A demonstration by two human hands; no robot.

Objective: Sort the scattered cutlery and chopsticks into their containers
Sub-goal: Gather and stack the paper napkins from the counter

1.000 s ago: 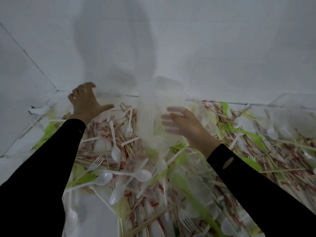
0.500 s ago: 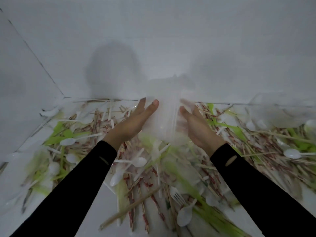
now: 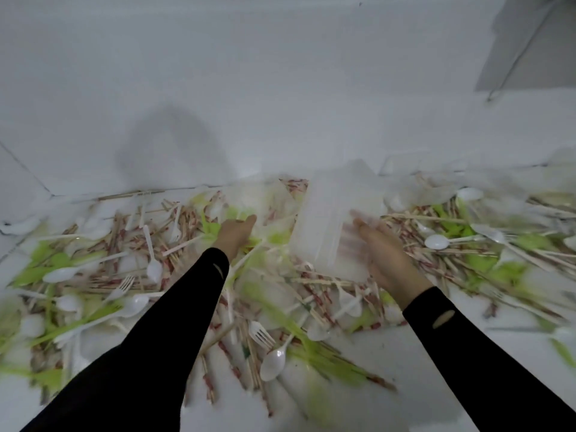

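Observation:
A tall clear plastic container (image 3: 327,219) stands in the heap at centre, blurred by motion. My right hand (image 3: 383,254) presses its right side with straight, blurred fingers. My left hand (image 3: 237,232) has come off it and reaches, fingers extended, to a second translucent container (image 3: 268,198) lying just left of the first; whether it touches is unclear. All around lie white spoons (image 3: 272,363), white forks (image 3: 261,333), green cutlery (image 3: 212,227) and chopsticks in red-and-white sleeves (image 3: 224,347).
The heap covers a white surface (image 3: 405,378) that ends at a white wall (image 3: 280,88) just behind the containers. More blurred clear plastic (image 3: 558,163) sits at the far right. A grey panel (image 3: 526,45) hangs at the upper right.
Both hands flanked the clear container half a second ago. The left hand has since let go and moved left to the other container; the clear container and right hand shifted right.

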